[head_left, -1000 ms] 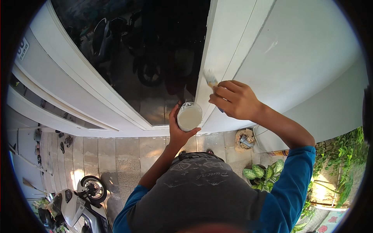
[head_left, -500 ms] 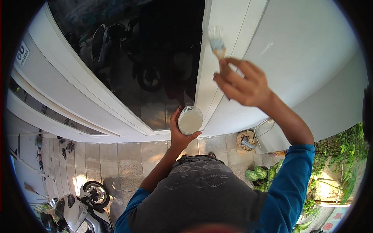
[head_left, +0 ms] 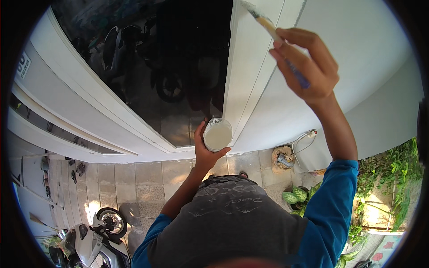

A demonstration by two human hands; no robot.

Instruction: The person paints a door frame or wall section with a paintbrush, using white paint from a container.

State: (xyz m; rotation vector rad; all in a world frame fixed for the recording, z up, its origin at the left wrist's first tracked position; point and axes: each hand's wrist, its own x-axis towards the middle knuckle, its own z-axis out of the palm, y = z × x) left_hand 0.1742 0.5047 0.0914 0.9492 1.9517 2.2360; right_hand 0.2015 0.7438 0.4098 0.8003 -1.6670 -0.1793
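Note:
In my right hand [head_left: 308,62] is a paintbrush [head_left: 267,25], gripped between thumb and fingers. Its bristles lie against the white window frame [head_left: 250,67], near the top of the view. The brush's purple handle end sticks out below my fingers. Lower down, my left hand [head_left: 207,149] is wrapped round a clear tub of whitish paint [head_left: 218,136]. The tub's open top faces up. It sits in front of the lower corner of the dark glass pane [head_left: 187,71].
A pale wall [head_left: 353,53] curves away on the right. Below it stand a bag of odds and ends [head_left: 283,159], a cable [head_left: 305,139] and a potted plant [head_left: 300,194]. A motorcycle [head_left: 96,236] is parked at lower left on the paved floor [head_left: 149,178].
My right hand has moved up and to the right, and the brush now tilts with its bristles on the frame. My left hand and the tub have barely shifted.

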